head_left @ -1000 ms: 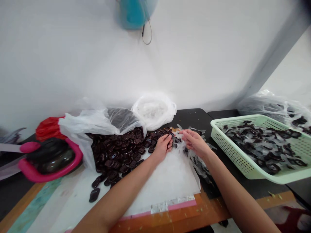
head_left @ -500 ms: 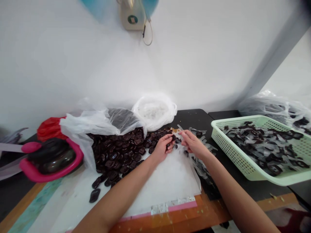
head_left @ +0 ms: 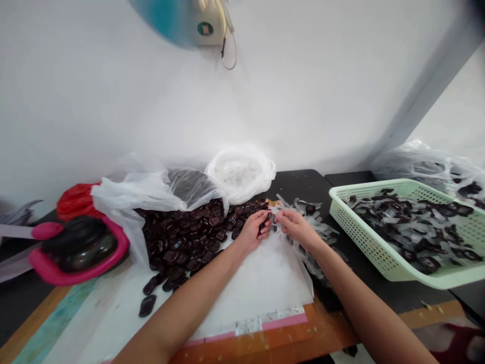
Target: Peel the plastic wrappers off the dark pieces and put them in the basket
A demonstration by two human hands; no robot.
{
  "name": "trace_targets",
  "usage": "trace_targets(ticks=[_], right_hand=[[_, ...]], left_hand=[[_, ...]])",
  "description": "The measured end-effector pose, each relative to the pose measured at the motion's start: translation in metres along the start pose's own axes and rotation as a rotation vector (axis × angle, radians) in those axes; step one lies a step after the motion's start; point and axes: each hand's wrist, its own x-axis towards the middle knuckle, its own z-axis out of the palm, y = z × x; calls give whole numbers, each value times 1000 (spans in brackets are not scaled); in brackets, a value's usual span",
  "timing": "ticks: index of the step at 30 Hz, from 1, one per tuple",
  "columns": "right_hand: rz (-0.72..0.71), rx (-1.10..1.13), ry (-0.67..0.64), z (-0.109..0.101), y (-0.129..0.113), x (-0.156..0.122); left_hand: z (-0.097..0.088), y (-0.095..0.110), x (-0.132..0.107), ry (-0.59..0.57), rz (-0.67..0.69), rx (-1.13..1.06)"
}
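Note:
My left hand [head_left: 256, 230] is closed around a small dark brown plastic piece [head_left: 269, 217], held upright at the fingertips. Close to its right side, my right hand [head_left: 293, 226] has thumb and forefinger pinched together near the piece; whatever is between them is too small to make out. To the left spreads a heap of glossy dark brown oval pieces [head_left: 189, 237], spilling from a clear plastic bag [head_left: 151, 189]. Beneath and right of my right hand lie several pieces with translucent strips [head_left: 316, 225]. A white sheet [head_left: 261, 283] is under my hands.
On the right stands a pale green basket [head_left: 373, 253] of dark pieces with clear strips. A white bag-lined bowl [head_left: 242, 174] sits at the back. A pink-rimmed dark object [head_left: 81, 253] and a red bag [head_left: 78, 201] are at left. A fan [head_left: 206, 25] hangs above.
My right hand has shifted slightly left and down, closer to the piece in my left hand. The brown piece now stands more upright. The fan has turned a little.

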Motion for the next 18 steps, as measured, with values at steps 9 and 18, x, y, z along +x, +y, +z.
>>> trace_targets(ticks=[9, 18], right_hand=[[65, -63, 24, 2, 8, 3], [18, -182, -18, 0, 10, 6]], left_hand=[[-2, -2, 1, -20, -17, 16], [-1, -3, 1, 22, 1, 27]])
